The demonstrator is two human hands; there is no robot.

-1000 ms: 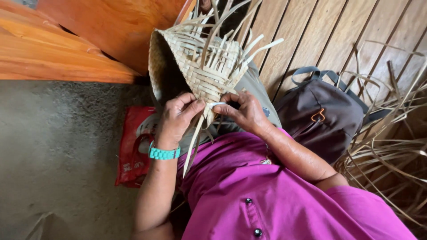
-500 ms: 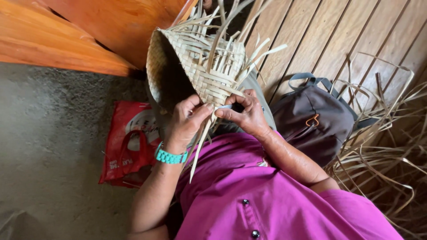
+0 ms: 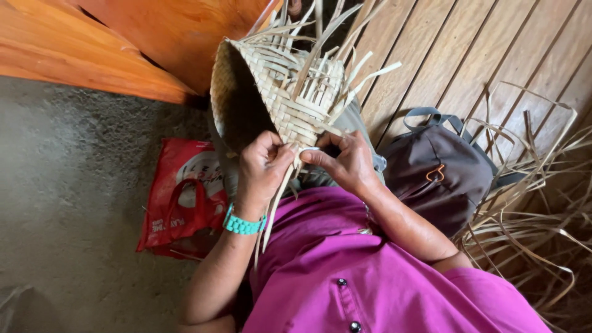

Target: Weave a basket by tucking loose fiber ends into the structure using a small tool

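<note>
A half-woven basket (image 3: 280, 92) of pale flat straw strips rests on my lap, its dark opening turned left and loose strip ends sticking up. My left hand (image 3: 262, 166), with a turquoise watch on the wrist, pinches the basket's lower edge where a long strip hangs down. My right hand (image 3: 345, 161) grips a bent strip at the same edge, fingertips almost touching the left ones. I wear a magenta shirt.
A red plastic bag (image 3: 179, 197) lies on the grey concrete floor at left. A brown backpack (image 3: 441, 172) sits on the wooden planks at right, beside a heap of loose straw strips (image 3: 530, 228). An orange wooden bench (image 3: 105, 49) stands behind.
The view has shifted slightly. My fingers have worked the strip at the basket's lower edge and the right hand now holds it in a small loop.
</note>
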